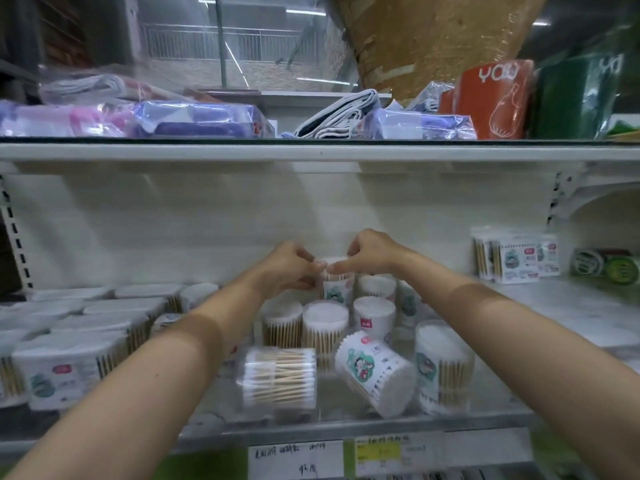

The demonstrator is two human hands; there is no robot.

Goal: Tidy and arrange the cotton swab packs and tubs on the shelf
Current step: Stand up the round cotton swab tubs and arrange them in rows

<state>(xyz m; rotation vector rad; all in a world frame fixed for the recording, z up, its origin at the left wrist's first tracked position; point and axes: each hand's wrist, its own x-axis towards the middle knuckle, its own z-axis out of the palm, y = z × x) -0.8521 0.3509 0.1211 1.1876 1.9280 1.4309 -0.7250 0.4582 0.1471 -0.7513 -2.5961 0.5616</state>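
Both my hands reach to the back of the middle shelf (346, 424) and hold one upright cotton swab tub (337, 289). My left hand (287, 268) grips its left side and my right hand (367, 252) pinches its top rim. Around it stand several round tubs (325, 327). Two tubs lie on their sides at the front: a clear one (280, 382) and a labelled one (375, 375). Another tub (443, 368) stands upright at the front right. Rectangular swab packs (69, 362) fill the left of the shelf.
More swab packs (516, 256) and green tape rolls (606, 266) stand at the right. The shelf above (311, 152) carries bagged cloths (194, 119) and orange (495, 98) and green packages. Price labels (346, 457) hang on the shelf's front edge.
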